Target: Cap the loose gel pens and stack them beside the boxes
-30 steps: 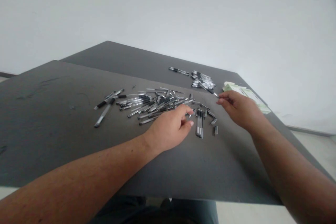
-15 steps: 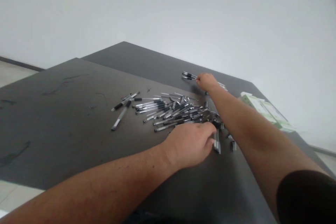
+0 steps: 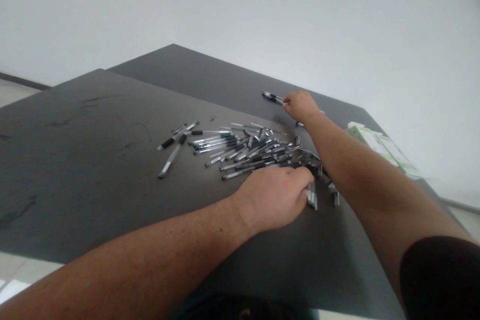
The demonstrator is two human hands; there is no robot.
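Note:
Many clear-barrelled pens with black grips [image 3: 258, 152] lie in a loose heap on the dark table [image 3: 123, 195]. At the near right side of the heap, my left hand [image 3: 275, 197] is closed around a few upright-pointing pens [image 3: 312, 196]; their lower ends show past the thumb, and the fingertips are partly hidden. Farther off, my right hand [image 3: 302, 105] pinches pens [image 3: 273, 97] close to the surface of the back table. Their black grips point left, and the hand covers their other ends.
Loose caps and short parts [image 3: 335, 195] lie right of my left hand. A green and white box [image 3: 382, 147] rests on the right, beyond my right forearm. Two pens [image 3: 172, 157] lie crossed left of the heap. A white wall [image 3: 240, 20] stands behind the tables.
The pens at my right hand have come closer together, and that hand has shifted slightly. My left hand still grips its pens. The whole view has tilted a little.

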